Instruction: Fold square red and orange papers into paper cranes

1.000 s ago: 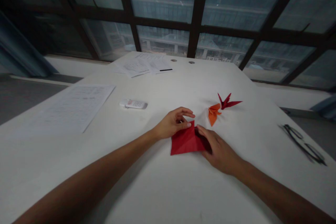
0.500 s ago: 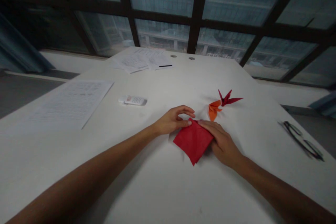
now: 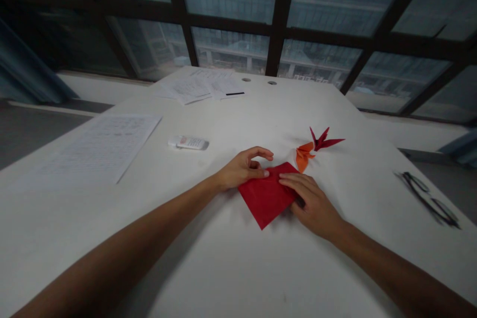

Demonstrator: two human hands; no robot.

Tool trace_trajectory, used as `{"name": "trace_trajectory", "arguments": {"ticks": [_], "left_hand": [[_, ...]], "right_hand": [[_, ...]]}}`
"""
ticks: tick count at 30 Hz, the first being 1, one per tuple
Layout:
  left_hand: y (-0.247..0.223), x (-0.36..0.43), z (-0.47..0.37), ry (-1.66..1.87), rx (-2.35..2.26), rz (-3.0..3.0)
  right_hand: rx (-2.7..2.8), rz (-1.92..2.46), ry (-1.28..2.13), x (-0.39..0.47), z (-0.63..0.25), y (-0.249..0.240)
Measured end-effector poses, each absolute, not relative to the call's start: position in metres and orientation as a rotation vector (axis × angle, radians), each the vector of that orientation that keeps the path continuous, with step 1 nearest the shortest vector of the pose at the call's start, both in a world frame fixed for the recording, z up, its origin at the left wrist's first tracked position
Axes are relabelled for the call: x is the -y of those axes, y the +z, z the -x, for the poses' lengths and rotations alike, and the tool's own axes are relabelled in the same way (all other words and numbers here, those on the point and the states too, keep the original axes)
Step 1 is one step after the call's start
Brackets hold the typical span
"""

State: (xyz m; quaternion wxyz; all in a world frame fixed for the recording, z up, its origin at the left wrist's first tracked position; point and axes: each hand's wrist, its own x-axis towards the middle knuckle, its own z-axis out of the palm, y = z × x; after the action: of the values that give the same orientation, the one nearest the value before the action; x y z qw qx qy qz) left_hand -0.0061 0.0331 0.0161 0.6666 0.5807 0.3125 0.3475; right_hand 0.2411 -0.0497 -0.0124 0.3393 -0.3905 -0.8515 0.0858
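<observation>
A folded square of red origami paper (image 3: 266, 199) is between my two hands, low over the white table. My left hand (image 3: 246, 168) holds its upper left edge, thumb on top, the index finger arched above. On the right side, my right hand (image 3: 312, 203) grips the paper, fingers lying over its top and the thumb mostly hidden beneath. Just beyond the right hand lie an orange folded paper piece (image 3: 304, 155) and a dark red folded paper crane (image 3: 324, 141), close together.
A white table (image 3: 223, 268) spreads under everything. To the left are a white correction-fluid-like bottle (image 3: 189, 142) and a printed sheet (image 3: 100, 146). More papers (image 3: 194, 85) with a black strip (image 3: 234, 93) lie at the back. Eyeglasses (image 3: 430, 199) rest at the right; windows stand behind.
The red paper has turned and opened out into a wider, flatter square, its near corner shifting left. The right fingers now lie over its top; the left hand moved slightly left.
</observation>
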Motion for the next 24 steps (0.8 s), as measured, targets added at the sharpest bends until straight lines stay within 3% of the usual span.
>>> {"name": "trace_trajectory", "arguments": {"ticks": [16, 24], "left_hand": [[0.003, -0.049, 0.01, 0.93, -0.618, -1.103], [-0.002, -0.057, 0.016, 0.939, -0.595, -1.103]], "right_hand": [[2.289, 1.11, 0.408, 0.05, -0.238, -0.009], [1.434, 1.281, 0.831, 0.045, -0.246, -0.009]]}}
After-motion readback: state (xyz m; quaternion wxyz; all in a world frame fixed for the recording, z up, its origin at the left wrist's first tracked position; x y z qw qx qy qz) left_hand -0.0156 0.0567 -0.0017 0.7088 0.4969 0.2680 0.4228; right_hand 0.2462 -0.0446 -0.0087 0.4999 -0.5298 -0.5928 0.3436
